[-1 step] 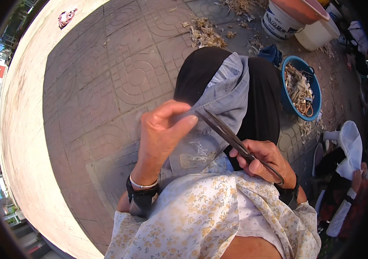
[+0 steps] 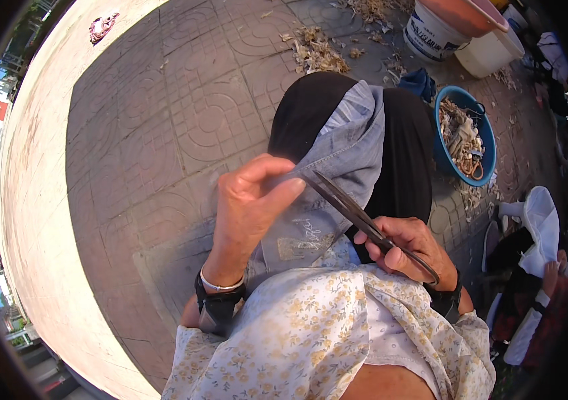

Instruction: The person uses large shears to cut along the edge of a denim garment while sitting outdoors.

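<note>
My left hand (image 2: 251, 207) pinches the upper edge of a grey-blue cloth (image 2: 351, 147) and holds it up in front of me. My right hand (image 2: 407, 247) grips a pair of dark scissors (image 2: 347, 203) by the handles. The blades slant up and to the left, and their tip meets the cloth right beside my left fingertips. The cloth drapes over black fabric (image 2: 311, 107) on my lap. Both wrists wear dark bands, and floral sleeves cover my forearms.
A blue basin (image 2: 487, 143) of dried scraps stands to the right, with white buckets (image 2: 431, 33) beyond it. A pile of dry scraps (image 2: 317, 50) lies on the patterned paving. Another person (image 2: 531, 267) sits at the right edge. A pale concrete kerb (image 2: 37, 200) curves along the left.
</note>
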A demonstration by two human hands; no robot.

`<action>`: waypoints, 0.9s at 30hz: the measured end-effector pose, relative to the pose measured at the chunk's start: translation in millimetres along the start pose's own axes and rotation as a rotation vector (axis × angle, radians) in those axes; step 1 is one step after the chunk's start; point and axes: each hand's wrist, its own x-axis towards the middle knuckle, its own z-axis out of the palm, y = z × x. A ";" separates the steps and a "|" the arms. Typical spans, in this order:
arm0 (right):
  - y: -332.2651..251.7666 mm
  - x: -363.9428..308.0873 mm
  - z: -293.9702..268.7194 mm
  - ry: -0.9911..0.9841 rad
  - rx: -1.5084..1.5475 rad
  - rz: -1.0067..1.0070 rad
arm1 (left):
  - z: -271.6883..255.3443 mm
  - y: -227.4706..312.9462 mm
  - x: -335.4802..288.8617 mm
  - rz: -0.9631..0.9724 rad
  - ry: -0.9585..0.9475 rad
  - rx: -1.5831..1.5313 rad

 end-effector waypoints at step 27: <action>13.9 11.7 -9.0 0.003 -0.036 -0.119 | 0.7 3.6 2.3 0.065 -0.035 -0.011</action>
